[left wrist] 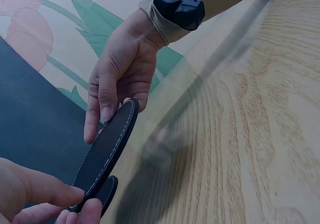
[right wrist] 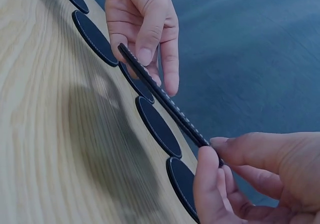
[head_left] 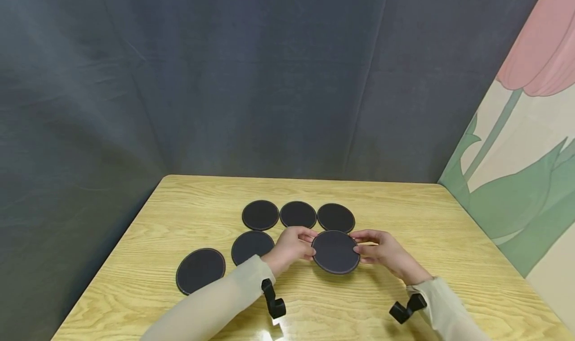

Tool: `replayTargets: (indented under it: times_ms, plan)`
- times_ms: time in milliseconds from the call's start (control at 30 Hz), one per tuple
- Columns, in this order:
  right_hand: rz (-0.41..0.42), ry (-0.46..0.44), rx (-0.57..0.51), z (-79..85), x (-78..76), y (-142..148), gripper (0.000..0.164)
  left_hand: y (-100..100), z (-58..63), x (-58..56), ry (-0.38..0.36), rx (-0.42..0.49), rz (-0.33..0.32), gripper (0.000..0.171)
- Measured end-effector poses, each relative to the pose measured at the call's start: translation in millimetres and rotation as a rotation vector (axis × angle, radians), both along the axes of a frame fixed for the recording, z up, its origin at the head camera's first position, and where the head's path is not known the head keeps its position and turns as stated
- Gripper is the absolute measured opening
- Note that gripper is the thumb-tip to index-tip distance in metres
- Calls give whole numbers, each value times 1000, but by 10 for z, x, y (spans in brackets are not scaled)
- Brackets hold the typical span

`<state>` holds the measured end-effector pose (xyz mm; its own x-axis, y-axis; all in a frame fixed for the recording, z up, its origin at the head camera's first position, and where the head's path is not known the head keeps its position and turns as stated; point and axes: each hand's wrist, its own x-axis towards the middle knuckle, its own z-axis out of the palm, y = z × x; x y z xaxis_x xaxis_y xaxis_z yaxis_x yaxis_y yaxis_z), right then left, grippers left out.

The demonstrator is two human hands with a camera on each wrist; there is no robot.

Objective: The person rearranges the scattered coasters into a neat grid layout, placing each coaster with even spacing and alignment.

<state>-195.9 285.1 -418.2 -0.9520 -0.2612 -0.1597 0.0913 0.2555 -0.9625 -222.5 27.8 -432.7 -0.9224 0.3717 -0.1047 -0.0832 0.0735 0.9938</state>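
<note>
Between my two hands is a round black coaster [head_left: 336, 252] with a stitched rim, raised above the table and tilted. My left hand [head_left: 292, 250] pinches its left edge between thumb and fingers. On the opposite edge, my right hand [head_left: 385, 253] pinches it the same way. The wrist views show the coaster [left wrist: 107, 146] nearly edge-on, its pale stitching running along the border. Thumbs lie on the upper face, with fingers beneath. Just behind the held coaster lies another black coaster [head_left: 336, 217] on the table.
Two more coasters, a middle one [head_left: 298, 214] and a left one [head_left: 260, 214], continue the back row on the wooden table [head_left: 404, 216]. Nearer, a coaster [head_left: 251, 246] and another coaster [head_left: 200, 270] lie left of my left hand. A dark curtain [head_left: 269, 81] hangs behind.
</note>
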Motion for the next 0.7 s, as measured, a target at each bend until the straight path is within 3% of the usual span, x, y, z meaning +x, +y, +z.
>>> replayTargets:
  times_ms: [367, 700]
  plan:
    - [39, -27, -77, -19, -49, -140, 54, -205, 45, 9, -21, -18, 2, 40]
    - [47, -13, -41, 6, -82, -268, 57, -363, 50, 8, -8, -32, 14, 40]
